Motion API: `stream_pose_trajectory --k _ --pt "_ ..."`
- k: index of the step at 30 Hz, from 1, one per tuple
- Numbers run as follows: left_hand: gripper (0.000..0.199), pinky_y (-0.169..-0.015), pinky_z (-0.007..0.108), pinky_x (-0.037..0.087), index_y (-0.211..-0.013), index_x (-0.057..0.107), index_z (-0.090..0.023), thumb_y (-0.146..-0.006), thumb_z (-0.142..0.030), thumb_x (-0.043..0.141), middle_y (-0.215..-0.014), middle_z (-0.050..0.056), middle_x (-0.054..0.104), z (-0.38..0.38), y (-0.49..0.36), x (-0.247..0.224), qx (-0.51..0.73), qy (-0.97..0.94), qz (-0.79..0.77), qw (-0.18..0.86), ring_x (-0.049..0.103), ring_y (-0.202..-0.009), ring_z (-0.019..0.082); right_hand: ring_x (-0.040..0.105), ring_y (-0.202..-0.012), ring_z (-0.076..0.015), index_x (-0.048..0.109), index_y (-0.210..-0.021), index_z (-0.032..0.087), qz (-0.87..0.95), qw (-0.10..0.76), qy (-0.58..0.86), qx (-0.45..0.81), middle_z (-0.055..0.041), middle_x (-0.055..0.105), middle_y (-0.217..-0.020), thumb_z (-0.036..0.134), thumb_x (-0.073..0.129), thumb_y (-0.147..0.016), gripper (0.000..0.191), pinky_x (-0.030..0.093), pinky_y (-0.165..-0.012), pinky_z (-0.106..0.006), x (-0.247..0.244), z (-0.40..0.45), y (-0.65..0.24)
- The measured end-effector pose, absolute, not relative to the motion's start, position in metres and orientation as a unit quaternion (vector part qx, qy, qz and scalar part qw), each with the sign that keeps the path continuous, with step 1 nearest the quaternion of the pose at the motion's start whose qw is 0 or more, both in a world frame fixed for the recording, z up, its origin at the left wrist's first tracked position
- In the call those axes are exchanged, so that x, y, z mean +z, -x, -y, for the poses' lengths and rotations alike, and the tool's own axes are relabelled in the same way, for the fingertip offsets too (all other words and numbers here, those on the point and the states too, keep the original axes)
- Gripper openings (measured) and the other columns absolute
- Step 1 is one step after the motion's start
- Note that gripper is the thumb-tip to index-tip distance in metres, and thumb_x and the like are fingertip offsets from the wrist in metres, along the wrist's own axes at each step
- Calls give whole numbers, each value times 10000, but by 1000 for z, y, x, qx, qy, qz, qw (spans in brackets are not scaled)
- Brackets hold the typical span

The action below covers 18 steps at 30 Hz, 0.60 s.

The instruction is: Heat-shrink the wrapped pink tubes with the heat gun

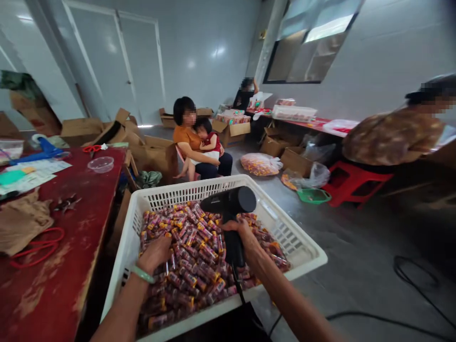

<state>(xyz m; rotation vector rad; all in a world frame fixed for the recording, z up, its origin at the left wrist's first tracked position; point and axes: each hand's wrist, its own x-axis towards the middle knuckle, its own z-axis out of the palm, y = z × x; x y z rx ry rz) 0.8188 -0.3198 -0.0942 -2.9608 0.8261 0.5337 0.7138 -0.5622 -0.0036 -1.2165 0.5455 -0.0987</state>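
A black hot-air blower (228,202) is clenched in the right hand (237,236); wrapped tubes (192,266) in a white plastic crate (185,189) are touched by the left hand (155,254), its grip unclear.

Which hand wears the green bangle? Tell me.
The left hand, pressed on the wrapped rolls; the right hand instead grips the black hair dryer.

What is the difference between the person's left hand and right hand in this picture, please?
The left hand rests down among the red-and-gold wrapped tubes, while the right hand grips the handle of a black hair dryer. The left wrist wears a pale green bangle; the right wrist shows none. Both hands are bare and are over the white plastic crate.
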Motion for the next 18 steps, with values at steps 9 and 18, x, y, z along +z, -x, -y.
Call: stream_pose_trajectory --k 9,18 --pt "296 -934 382 449 -1106 583 -107 -839 -208 506 -1132 153 633 322 -815 -95 175 948 -267 5 584 -1087 282 470 -385 -110 573 -785 173 -193 809 547 93 53 549 -497 229 690 -472 338 358 -364 -210 -1 491 -749" --pt "280 -938 359 450 -1079 593 -116 -822 -177 500 -1131 151 633 319 -812 -97 176 948 -263 -14 585 -1088 260 468 -363 -117 554 -640 164 -210 795 566 61 13 550 -474 275 686 -464 245 370 -333 -220 7 511 -737"
